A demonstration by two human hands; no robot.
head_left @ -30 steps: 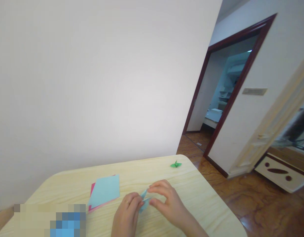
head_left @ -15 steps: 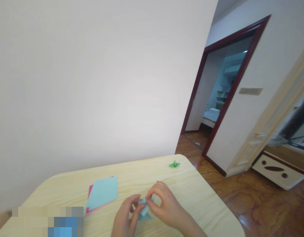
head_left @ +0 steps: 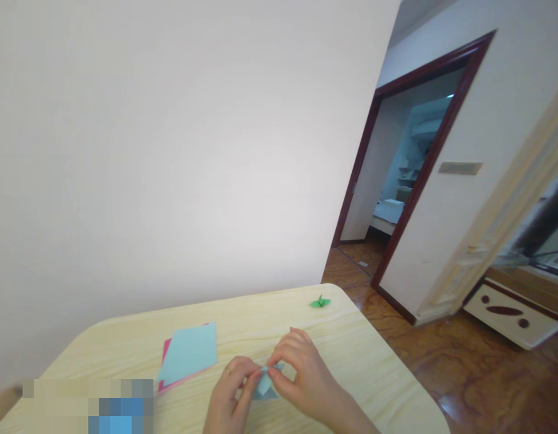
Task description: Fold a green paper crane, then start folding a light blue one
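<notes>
A small folded piece of light blue paper point(head_left: 265, 384) is held between my two hands, low over the near middle of the table. My left hand point(head_left: 233, 392) pinches its upper left edge between thumb and forefinger. From the right, my right hand point(head_left: 301, 374) pinches the upper edge close to the left fingertips. A pointed lower flap of the paper spreads beneath the fingers, and parts of the folds are hidden by them. To the left lies a light blue paper sheet point(head_left: 192, 352) on top of a pink sheet point(head_left: 166, 348). A green origami crane point(head_left: 321, 302) stands near the far right corner.
The pale wooden table point(head_left: 369, 374) has rounded corners and stands against a white wall point(head_left: 192, 150). A pixelated patch covers its lower left corner, with a blurred limb-like shape point(head_left: 5, 402) beside it. Beyond are a doorway, brown floor point(head_left: 478, 374) and a white drawer unit point(head_left: 509, 310).
My left fingers have drawn together on the paper's upper edge, closer to the right fingertips. My right hand has shifted only slightly. The sheets and crane stay put.
</notes>
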